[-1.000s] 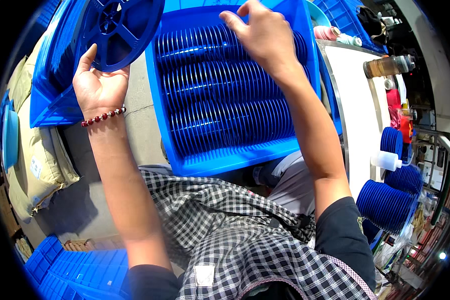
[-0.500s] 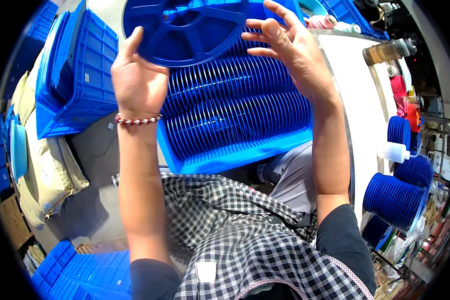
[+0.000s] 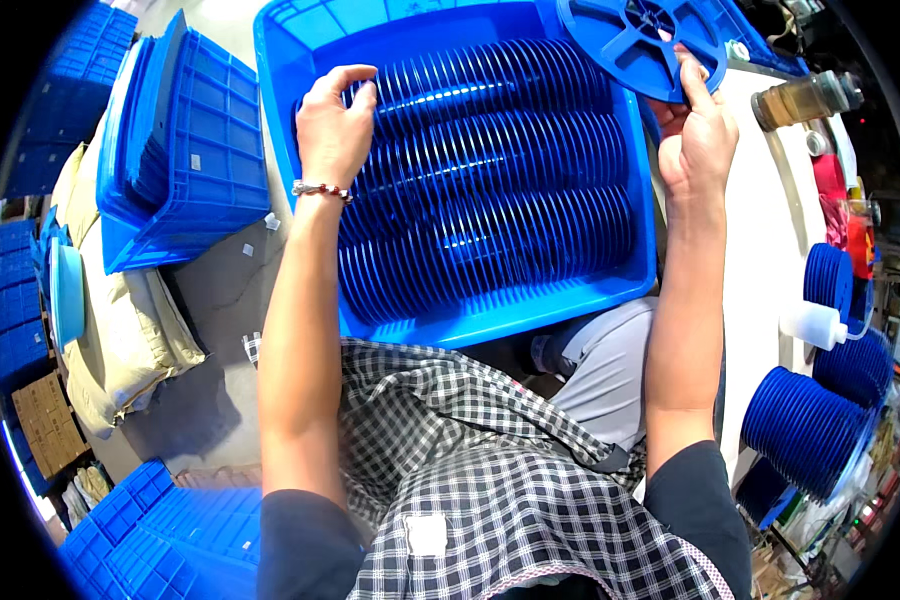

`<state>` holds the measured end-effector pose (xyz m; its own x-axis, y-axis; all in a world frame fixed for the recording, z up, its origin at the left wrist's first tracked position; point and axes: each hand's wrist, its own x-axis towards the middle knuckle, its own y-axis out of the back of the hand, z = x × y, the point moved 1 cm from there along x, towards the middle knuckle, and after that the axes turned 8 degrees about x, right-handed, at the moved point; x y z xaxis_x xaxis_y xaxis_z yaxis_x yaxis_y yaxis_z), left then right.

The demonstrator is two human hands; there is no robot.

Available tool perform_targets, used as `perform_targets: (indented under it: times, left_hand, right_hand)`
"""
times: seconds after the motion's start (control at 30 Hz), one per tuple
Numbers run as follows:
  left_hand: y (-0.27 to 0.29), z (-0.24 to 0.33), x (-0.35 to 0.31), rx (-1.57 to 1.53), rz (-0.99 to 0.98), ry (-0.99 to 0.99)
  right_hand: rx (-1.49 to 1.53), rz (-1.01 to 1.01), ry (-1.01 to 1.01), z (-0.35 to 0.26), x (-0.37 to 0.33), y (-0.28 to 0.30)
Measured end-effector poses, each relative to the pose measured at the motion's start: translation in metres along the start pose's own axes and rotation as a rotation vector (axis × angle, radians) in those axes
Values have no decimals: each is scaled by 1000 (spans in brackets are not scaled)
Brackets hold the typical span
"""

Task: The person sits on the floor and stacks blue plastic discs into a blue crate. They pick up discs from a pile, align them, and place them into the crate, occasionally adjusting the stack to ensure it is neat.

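- At the upper right of the head view, the blue reel was in the right hand, whereas half a second earlier it had been at the left hand, left of centre.
- The left hand, near the reel before, had moved to the left end of the top row of blue discs.
- The reel was held above the right rim of the blue bin, near the white tabletop, its top cut off by the picture's edge.
- Its spoked face was turned toward the camera; being round, it had no clear long axis.
- In the bin, the discs stood on edge in three rows running left to right.
- The right hand was closed on the reel's lower part, fingers against the spoked face.
- The left hand was curled, with a narrow gap between thumb and fingers; whether it gripped a disc could not be told.
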<state>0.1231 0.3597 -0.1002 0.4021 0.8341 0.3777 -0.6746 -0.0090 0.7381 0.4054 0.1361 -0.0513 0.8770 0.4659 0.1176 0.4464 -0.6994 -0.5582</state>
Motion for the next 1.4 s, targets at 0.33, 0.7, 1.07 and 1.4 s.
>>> perform_targets:
  times: [0.33, 0.7, 1.07, 1.4]
  left_hand:
    - [-49, 19, -13, 262, 76, -227]
    - [-45, 58, 18, 643, -123, -105]
    - [-47, 72, 35, 763, -396, 49]
    - [-52, 77, 40, 802, -426, 11]
  right_hand:
    - [-138, -47, -99, 9, -13, -16]
    - [-183, -215, -144, 8, -22, -47]
    - [-144, -150, -201, 8, -15, -37]
    - [-166, -170, -158, 5, -18, -40]
